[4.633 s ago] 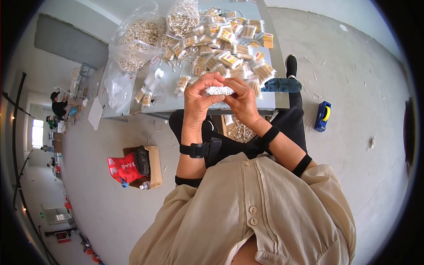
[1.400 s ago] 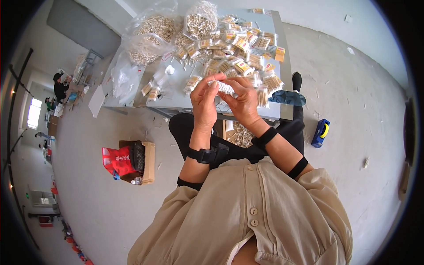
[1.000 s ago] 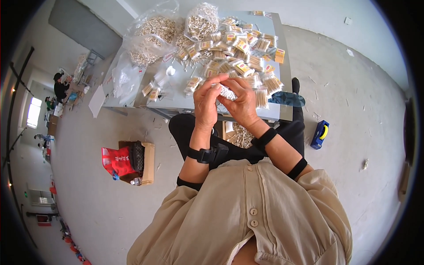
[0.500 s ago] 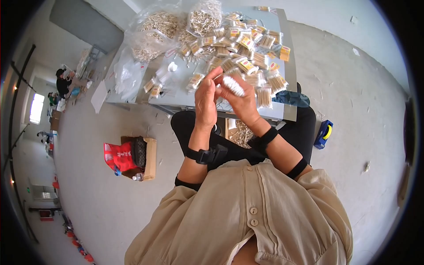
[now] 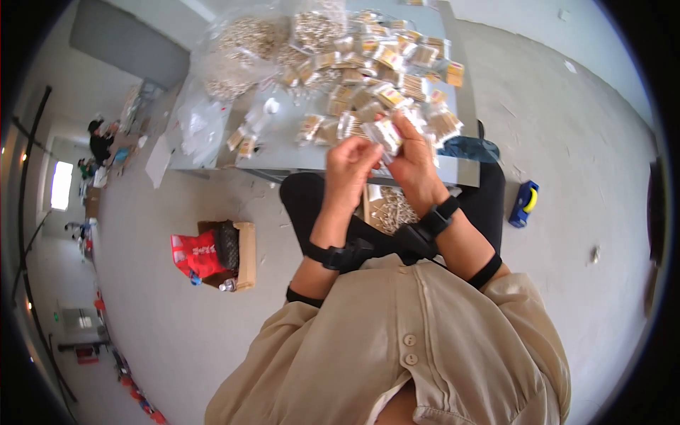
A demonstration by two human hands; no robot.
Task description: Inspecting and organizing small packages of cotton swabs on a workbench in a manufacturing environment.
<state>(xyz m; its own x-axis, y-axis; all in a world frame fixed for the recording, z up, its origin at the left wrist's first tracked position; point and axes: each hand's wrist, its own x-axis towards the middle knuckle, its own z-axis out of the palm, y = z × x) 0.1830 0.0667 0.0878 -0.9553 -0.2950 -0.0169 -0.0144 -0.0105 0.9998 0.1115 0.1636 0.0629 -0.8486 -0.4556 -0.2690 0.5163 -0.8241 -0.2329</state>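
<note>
1. Overhead, a grey counter [image 5: 212, 152] strewn with many small clear packets [image 5: 397, 71] of pale parts with yellow labels, plus two large clear bags of loose parts [image 5: 244, 42] at the far left end.
2. Beside it on the concrete floor, an open cardboard box [image 5: 244, 255] with a red bag [image 5: 195, 255] inside; farther right, a blue and yellow tool [image 5: 524, 204] well apart from the counter.
3. Below the counter edge, between the knees, another heap of loose parts [image 5: 397, 212] on the lap.
4. Raised over the near edge of the counter, left hand [image 5: 350, 166] and right hand [image 5: 414, 166] close together, both with black wrist straps.
5. Pinched between them, one small packet [image 5: 386, 134]: right fingers [image 5: 407, 127] closed on its upper end, left fingers [image 5: 368, 152] narrowed on its lower side.
6. Step in hand, by judgement: handling or closing a single filled packet held up in the air, not yet laid with the others.
7. Next move, likely: a firm pinch along the packet's open edge, then a short reach forward to the pile.
8. Against half a second ago: packet and hands at much the same height, packet now turned more edge-on; against the oldest frame, hands higher and farther over the counter.
</note>
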